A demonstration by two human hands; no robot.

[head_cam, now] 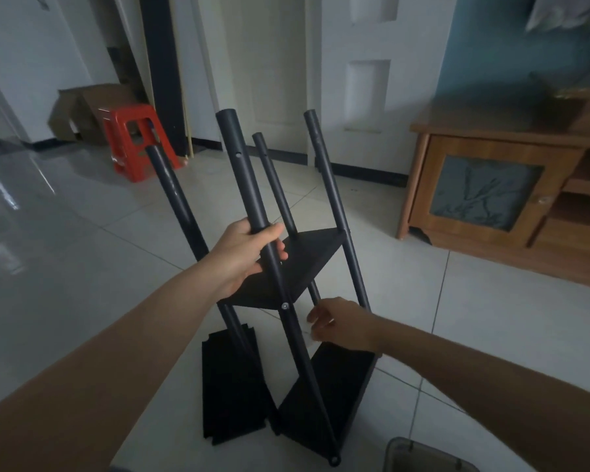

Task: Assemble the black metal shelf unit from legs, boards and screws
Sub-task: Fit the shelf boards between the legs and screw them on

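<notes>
My left hand (244, 255) grips the nearest round black metal leg (252, 199) of the partly built black shelf unit, which stands tilted on the pale tiled floor (457, 318). My right hand (341, 323), fingers loosely curled, holds nothing identifiable beside the black middle board (307, 260). A loose black board (232, 386) lies flat beside the bottom board (327, 396).

Room in a home, pale tiled floor (457, 301), white panelled doors (365, 80), wooden cabinet (484, 192), red plastic stool (133, 141), cardboard box (82, 110)
</notes>
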